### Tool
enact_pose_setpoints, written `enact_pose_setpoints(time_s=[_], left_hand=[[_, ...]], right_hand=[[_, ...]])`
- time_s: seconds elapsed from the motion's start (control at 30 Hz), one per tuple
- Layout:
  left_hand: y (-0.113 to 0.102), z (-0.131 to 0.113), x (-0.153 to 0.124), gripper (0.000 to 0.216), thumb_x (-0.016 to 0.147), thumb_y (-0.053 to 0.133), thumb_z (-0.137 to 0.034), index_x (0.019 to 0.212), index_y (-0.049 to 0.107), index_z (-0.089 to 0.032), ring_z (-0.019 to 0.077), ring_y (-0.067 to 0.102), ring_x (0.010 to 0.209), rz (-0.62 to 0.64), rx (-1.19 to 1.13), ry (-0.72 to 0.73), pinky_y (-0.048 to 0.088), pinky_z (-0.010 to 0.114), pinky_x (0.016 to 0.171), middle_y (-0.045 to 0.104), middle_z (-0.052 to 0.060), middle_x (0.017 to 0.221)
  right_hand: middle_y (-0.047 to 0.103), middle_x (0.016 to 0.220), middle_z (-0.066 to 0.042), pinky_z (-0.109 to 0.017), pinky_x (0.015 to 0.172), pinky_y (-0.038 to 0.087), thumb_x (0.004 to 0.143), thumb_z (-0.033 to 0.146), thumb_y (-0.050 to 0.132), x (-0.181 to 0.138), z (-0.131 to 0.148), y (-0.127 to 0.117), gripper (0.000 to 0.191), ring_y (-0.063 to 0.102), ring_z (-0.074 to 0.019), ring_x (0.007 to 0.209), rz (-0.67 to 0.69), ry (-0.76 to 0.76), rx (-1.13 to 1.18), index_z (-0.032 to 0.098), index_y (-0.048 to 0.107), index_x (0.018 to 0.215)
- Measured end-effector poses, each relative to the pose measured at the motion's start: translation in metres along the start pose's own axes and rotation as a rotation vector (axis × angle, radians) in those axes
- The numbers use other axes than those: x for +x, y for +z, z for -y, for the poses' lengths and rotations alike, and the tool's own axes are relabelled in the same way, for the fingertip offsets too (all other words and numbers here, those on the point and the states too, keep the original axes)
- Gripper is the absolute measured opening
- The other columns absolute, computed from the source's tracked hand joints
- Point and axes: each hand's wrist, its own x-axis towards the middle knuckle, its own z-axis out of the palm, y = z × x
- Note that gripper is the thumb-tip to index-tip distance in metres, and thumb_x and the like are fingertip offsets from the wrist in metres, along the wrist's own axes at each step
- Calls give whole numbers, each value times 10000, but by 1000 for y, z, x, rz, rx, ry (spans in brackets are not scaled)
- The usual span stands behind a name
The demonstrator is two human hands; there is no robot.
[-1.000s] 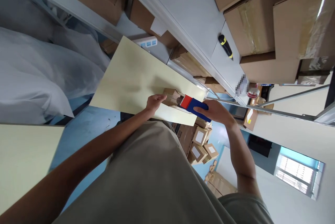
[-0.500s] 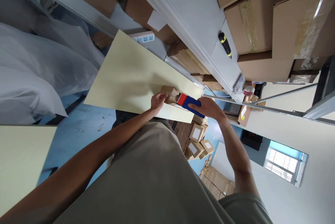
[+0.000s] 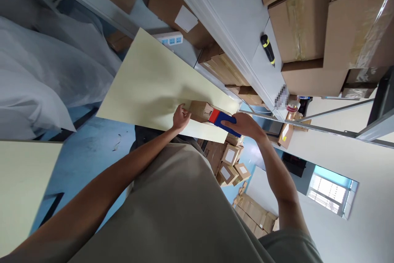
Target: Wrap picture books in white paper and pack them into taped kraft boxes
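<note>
With left fingers (image 3: 186, 115) half-curled, apparently empty, the small carton (image 3: 198, 111) could slide if right fingers (image 3: 229, 124), gripping the blue-red block (image 3: 222, 117), push.

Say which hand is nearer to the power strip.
Left. The left hand is beside the box, across the board from the power strip; the right hand is farther away, gripping the tool at the box's other end.
</note>
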Motion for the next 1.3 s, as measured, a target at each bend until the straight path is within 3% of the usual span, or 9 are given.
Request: enact_pose_setpoints(time_s=[0.1,0.23,0.3,0.4,0.53,0.8,1.1,1.2,1.3], left_hand=[[-16,-16,-12,889,864,776,-386,1672,443,-221,248,693,1006,216,15,287,610,402,938,679,106,1277],[-19,-57,-22,1188,755,926,-446,1765,325,-267,337,664,1167,427,200,540,593,459,1005,610,133,1342],[-13,-76,-20,1071,789,908,-410,1723,407,-254,360,643,1221,441,269,612,580,476,1035,610,142,1326],[-2,-92,-15,662,870,822,-324,1498,644,-214,361,622,1244,427,328,691,574,468,1036,631,146,1241],[6,-90,-12,293,917,733,-251,1199,761,-178,328,644,1126,384,422,604,589,439,963,623,152,1159],[9,-68,-5,403,880,782,-253,1279,734,-220,339,622,1233,307,474,520,573,472,1091,633,138,1270],[-9,-58,-7,589,834,861,-253,1394,680,-254,338,633,1275,387,573,557,549,495,1144,633,114,1315],[-6,-58,-19,615,873,805,-216,1464,642,-263,323,656,1232,325,647,532,555,504,1149,636,114,1318],[9,-60,-38,757,918,720,-195,1639,490,-229,352,602,1389,157,744,534,504,526,1225,591,173,1476]], right_hand=[[829,958,-138,-287,676,418,1075,795,516,-1,0,-2,684,771,-248,862,13,2,-34,172,769,951],[835,1005,-159,-288,675,411,1088,789,488,-5,12,-6,694,783,-270,927,0,-4,-86,164,778,1007],[837,1039,-162,-291,680,416,1092,778,491,-8,19,-7,682,782,-275,937,-4,-8,-99,162,780,1052],[832,1067,-168,-298,696,432,1098,742,516,-12,26,-9,641,778,-287,952,-26,-5,-114,156,775,1105],[820,1047,-175,-311,730,459,1104,707,528,-16,26,-9,611,775,-306,963,-59,-13,-123,146,768,1129],[827,1061,-191,-321,730,485,1097,686,555,-3,-23,22,585,792,-328,997,-57,-20,-75,144,776,1107],[838,1161,-196,-313,799,542,1081,652,619,73,-84,99,564,804,-318,1062,-17,-84,83,133,768,1245],[823,1241,-213,-323,849,563,1069,674,627,92,-92,112,604,793,-334,1132,-23,-146,125,127,762,1287],[804,1308,-224,-330,861,575,1046,724,631,104,-104,120,676,784,-345,1171,-34,-226,182,121,750,1327]])
